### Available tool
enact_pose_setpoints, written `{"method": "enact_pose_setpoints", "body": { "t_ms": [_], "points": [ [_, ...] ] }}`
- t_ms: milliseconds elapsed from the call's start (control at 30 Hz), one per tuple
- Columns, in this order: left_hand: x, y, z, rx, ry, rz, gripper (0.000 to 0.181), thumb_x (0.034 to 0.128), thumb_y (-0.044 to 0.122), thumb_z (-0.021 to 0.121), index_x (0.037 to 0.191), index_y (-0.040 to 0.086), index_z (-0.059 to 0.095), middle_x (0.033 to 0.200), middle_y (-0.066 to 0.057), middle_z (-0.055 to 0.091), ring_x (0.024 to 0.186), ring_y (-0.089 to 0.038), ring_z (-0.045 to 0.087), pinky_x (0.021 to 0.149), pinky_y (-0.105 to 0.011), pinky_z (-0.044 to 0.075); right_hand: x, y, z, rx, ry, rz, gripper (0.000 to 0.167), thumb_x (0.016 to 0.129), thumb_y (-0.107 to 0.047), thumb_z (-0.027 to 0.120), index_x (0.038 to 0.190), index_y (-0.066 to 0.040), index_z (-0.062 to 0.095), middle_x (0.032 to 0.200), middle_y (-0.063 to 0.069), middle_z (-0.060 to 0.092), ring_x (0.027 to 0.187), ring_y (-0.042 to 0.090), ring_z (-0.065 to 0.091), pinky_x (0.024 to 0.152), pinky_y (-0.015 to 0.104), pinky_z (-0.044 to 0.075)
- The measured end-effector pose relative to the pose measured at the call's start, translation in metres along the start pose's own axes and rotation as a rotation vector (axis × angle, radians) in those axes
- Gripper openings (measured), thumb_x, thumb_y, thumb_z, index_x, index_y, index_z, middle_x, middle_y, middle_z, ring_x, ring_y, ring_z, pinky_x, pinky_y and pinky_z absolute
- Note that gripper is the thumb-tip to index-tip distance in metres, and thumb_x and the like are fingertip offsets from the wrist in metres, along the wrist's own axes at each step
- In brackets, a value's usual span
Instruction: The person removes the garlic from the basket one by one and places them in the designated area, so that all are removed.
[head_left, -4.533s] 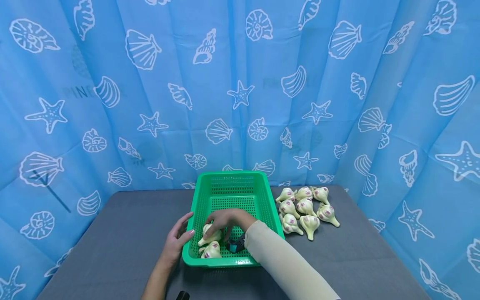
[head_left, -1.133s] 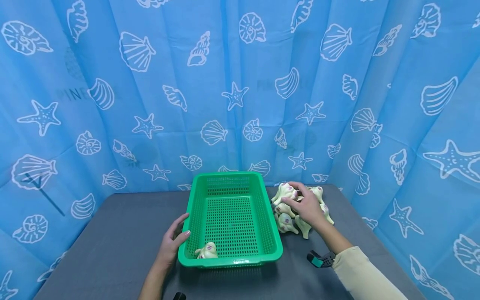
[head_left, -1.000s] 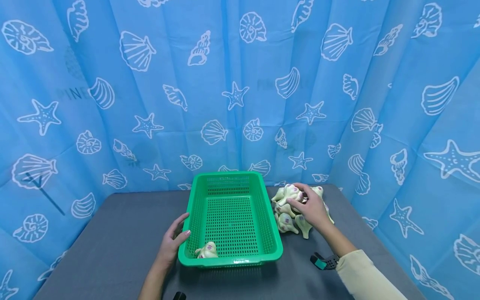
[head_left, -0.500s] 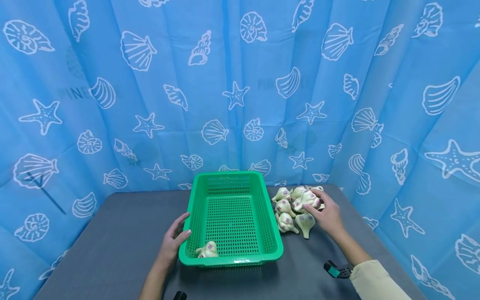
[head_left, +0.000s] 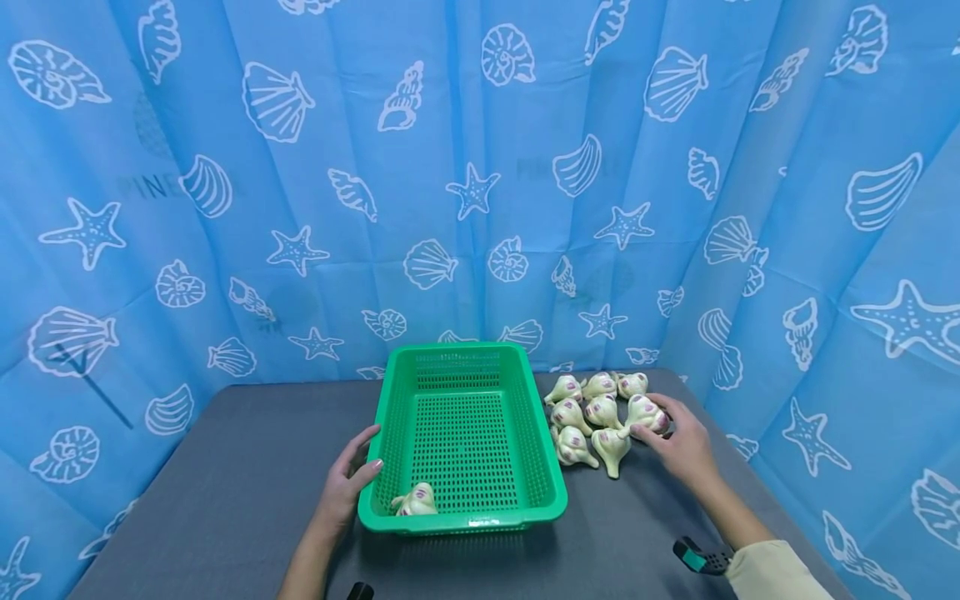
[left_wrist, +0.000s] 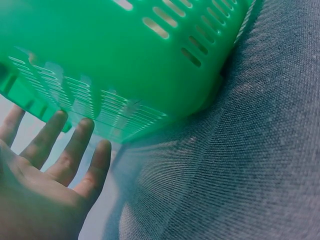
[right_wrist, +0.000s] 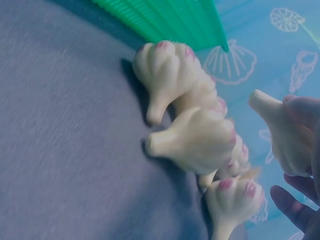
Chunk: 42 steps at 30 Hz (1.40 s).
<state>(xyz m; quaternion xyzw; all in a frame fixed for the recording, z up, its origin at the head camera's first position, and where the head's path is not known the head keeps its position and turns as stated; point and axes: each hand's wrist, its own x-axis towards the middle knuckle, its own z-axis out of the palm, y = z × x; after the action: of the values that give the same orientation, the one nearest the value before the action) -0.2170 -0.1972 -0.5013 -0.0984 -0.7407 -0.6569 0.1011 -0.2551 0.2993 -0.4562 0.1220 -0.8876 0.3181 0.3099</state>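
Note:
A green plastic basket [head_left: 462, 522] stands on the grey cloth. My left hand [head_left: 341, 487] is at its left side, thumb at the rim; the left wrist view shows straight fingers [left_wrist: 70, 155] beside the outer wall. One garlic bulb [head_left: 417, 500] lies in the basket's near left corner. At the right edge of a cluster of garlic bulbs [head_left: 602, 411], my right hand [head_left: 686, 446] holds a garlic bulb [head_left: 647, 408] between thumb and fingers. That held bulb [right_wrist: 287, 135] appears apart from the others in the right wrist view. Whatever lies beneath it is hidden.
The bulbs sit in loose rows close to the basket's right side. Behind the table hangs a blue curtain [head_left: 480, 275] with white shell prints. A dark device with a teal patch [head_left: 701, 560] is at my right wrist. Grey cloth [head_left: 285, 433] extends left of the basket.
The basket held two bulbs earlier and holds one now. My right hand went from the basket to the cluster, then carried a bulb rightward and nearer across it. My left hand stayed at the rim.

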Motion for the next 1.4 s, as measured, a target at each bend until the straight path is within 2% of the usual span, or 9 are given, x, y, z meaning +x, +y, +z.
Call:
{"method": "enact_pose_setpoints", "body": {
  "t_ms": [200,433,667,800,967,1133,1400],
  "points": [
    [0.0,-0.001,-0.001,-0.011,-0.004,0.011,0.053,0.0968,0.009,0.055,0.148,0.007,0.04,0.141,-0.024,0.045,0.115,-0.008,0.051,0.089,-0.028,0.044,-0.009,0.009,0.0,-0.046,-0.012,0.02,0.053,0.075,-0.008,0.083,0.122,0.003,0.059,0.114,0.028,0.059,0.103,0.045,0.054,0.079,0.058,0.041],
    [0.0,0.001,0.0,0.003,0.001,-0.007,0.053,0.0969,0.011,0.057,0.147,0.01,0.041,0.141,-0.022,0.046,0.118,-0.018,0.049,0.09,-0.028,0.044,-0.02,0.017,-0.001,-0.068,-0.04,0.055,0.054,0.076,-0.01,0.083,0.123,0.002,0.058,0.113,0.029,0.058,0.105,0.047,0.054,0.08,0.061,0.04],
    [0.001,0.001,-0.001,-0.009,-0.005,0.01,0.053,0.097,0.008,0.056,0.147,0.008,0.04,0.141,-0.023,0.046,0.115,-0.011,0.05,0.09,-0.027,0.044,-0.03,0.025,0.001,-0.102,-0.105,0.095,0.055,0.078,-0.017,0.082,0.125,0.0,0.058,0.116,0.029,0.059,0.107,0.048,0.052,0.083,0.062,0.04],
    [0.001,0.001,-0.001,0.008,0.0,0.002,0.053,0.097,0.01,0.057,0.147,0.009,0.041,0.141,-0.022,0.046,0.117,-0.013,0.049,0.091,-0.028,0.043,-0.035,0.028,0.002,-0.131,-0.134,0.107,0.056,0.077,-0.017,0.082,0.124,0.002,0.058,0.113,0.029,0.06,0.105,0.048,0.054,0.083,0.061,0.041],
    [0.0,0.001,0.0,0.022,0.012,-0.013,0.053,0.0964,0.011,0.058,0.147,0.01,0.042,0.142,-0.021,0.046,0.118,-0.017,0.048,0.092,-0.03,0.042,-0.038,0.029,0.002,-0.153,-0.19,0.16,0.056,0.077,-0.018,0.082,0.124,0.001,0.058,0.112,0.029,0.06,0.106,0.048,0.054,0.084,0.06,0.041],
    [0.001,0.0,0.0,0.024,0.014,-0.008,0.053,0.0961,0.01,0.058,0.147,0.009,0.042,0.14,-0.021,0.047,0.117,-0.015,0.049,0.092,-0.031,0.042,-0.04,0.029,0.003,-0.172,-0.245,0.203,0.057,0.079,-0.018,0.08,0.125,0.005,0.057,0.116,0.032,0.057,0.108,0.05,0.051,0.087,0.061,0.039],
    [0.0,0.0,0.0,0.013,0.01,-0.002,0.053,0.0961,0.01,0.058,0.147,0.009,0.042,0.14,-0.021,0.047,0.118,-0.016,0.049,0.091,-0.03,0.043,-0.039,0.029,0.007,-0.195,-0.263,0.267,0.057,0.08,-0.02,0.078,0.125,0.005,0.056,0.116,0.033,0.057,0.107,0.051,0.051,0.084,0.061,0.04]
  ]
}}
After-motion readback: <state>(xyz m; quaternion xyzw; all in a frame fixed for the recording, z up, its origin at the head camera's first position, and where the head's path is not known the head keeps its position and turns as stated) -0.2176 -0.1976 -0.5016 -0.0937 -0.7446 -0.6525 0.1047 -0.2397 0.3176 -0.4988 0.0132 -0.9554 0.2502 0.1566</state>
